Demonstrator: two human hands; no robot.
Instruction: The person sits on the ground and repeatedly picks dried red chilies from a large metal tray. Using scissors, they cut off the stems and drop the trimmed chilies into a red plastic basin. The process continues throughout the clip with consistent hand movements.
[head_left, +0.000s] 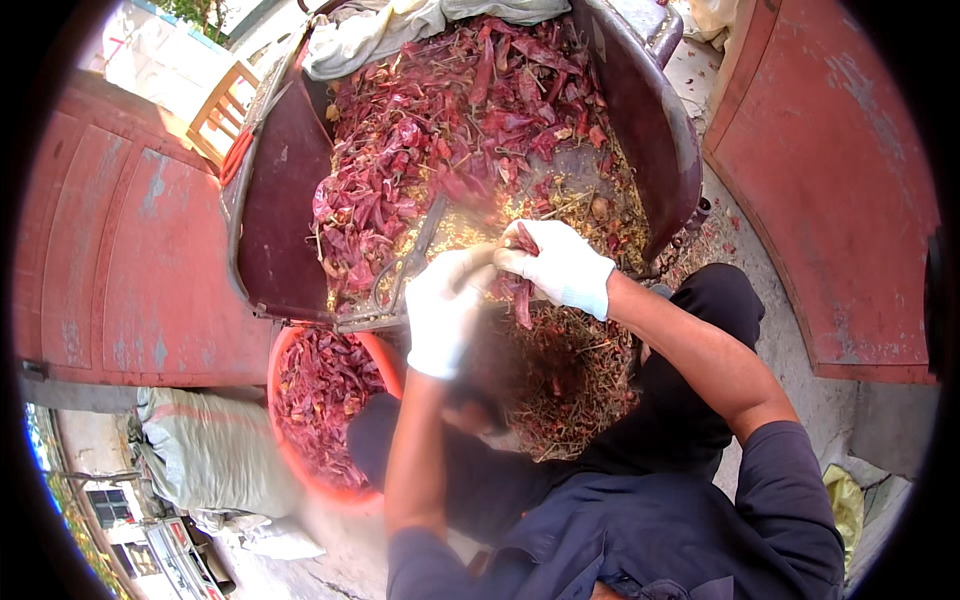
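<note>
Dried red chili peppers (390, 150) lie heaped in a dark metal cart bed (277, 202), with loose yellow seeds (457, 229) over its floor near me. My right hand (555, 262), in a white glove, grips a dried red chili (527, 238); another piece of chili hangs just below it. My left hand (450, 300), gloved and partly blurred, meets the right at the fingertips; whether it grips part of the chili is unclear. A pair of metal scissors or shears (412, 262) lies on the bed's edge beside my left hand.
At lower left stands an orange-red tub (279, 420) of chili pieces. Stems and debris (577, 405) are piled between my legs. Red metal doors (165, 262) flank the cart. A stuffed woven sack (217, 450) lies left of the tub; a grey cloth (367, 37) covers the cart's far end.
</note>
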